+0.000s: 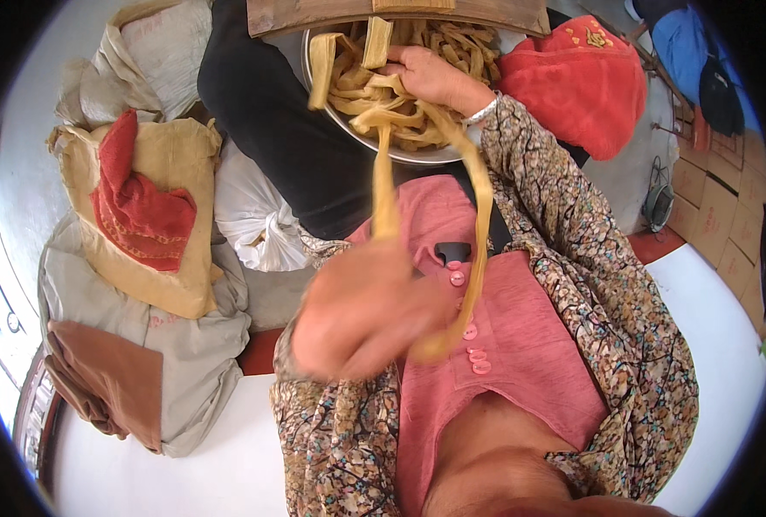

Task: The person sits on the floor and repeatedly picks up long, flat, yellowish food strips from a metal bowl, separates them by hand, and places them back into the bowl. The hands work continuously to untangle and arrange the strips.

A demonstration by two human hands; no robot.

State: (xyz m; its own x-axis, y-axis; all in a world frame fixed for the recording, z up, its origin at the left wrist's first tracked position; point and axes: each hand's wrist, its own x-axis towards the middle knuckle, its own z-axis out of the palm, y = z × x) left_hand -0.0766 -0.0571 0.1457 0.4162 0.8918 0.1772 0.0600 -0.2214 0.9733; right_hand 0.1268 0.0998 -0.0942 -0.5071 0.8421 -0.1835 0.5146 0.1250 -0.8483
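A round metal basin (pixel 314 45) sits in my lap, heaped with long, flat yellow-brown strips (pixel 465 47) that look soft and leathery; I cannot tell what they are made of. My right hand (pixel 435 79) reaches into the pile, its fingers bent around a strip and partly hidden. Nearer my chest, my left hand (pixel 366 310) is raised and smeared by motion. One strip (pixel 385 194) runs straight from the basin into it. Another long strip (pixel 484 202) loops down over my pink top and comes back up to the same hand.
A wooden board (pixel 340 15) crosses the basin's far edge. Red cloth (pixel 572 86) lies at the right. On the left are a tan sack (pixel 159 207) with a red towel (pixel 137 207), a white plastic bag (pixel 258 211) and a grey bag (pixel 202 379). Cardboard boxes (pixel 715 207) stand far right.
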